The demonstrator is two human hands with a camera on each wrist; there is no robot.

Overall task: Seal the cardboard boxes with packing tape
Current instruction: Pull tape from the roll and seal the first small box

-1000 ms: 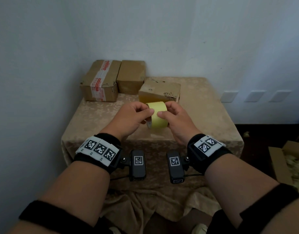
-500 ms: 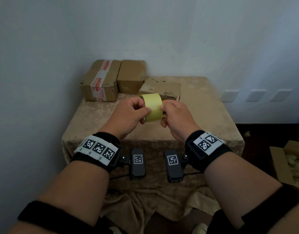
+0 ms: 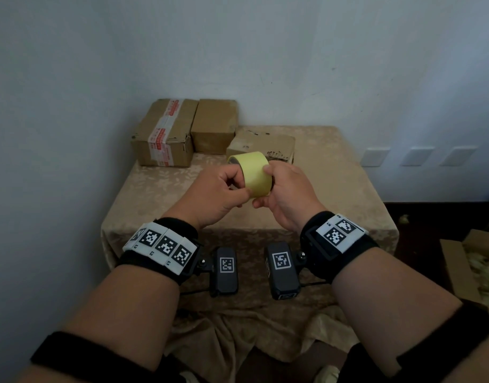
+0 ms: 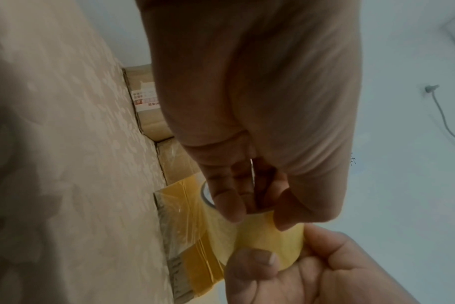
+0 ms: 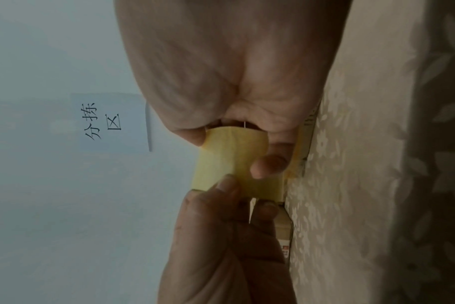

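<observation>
A yellow roll of packing tape [image 3: 253, 172] is held in the air above the table, in front of a low cardboard box [image 3: 261, 143]. My left hand [image 3: 224, 189] grips its left side, thumb on the outer face and fingers curled at the core. My right hand [image 3: 284, 186] grips the right side, thumb on the tape's face. The left wrist view shows the tape roll [image 4: 260, 236] pinched between both hands; the right wrist view shows the tape roll [image 5: 229, 164] the same way. Two more boxes stand at the back left: one [image 3: 163, 134] with red-printed tape, one plain box [image 3: 214, 125].
The table [image 3: 334, 189] wears a beige patterned cloth and stands against a white wall corner. An open carton [image 3: 470, 264] with pale filling sits on the floor at right. Wall plates [image 3: 417, 156] are on the right wall.
Both hands have lifted the tape roll slightly up and away from me, toward the low box, and turned it. Grips on the roll stay much the same.
</observation>
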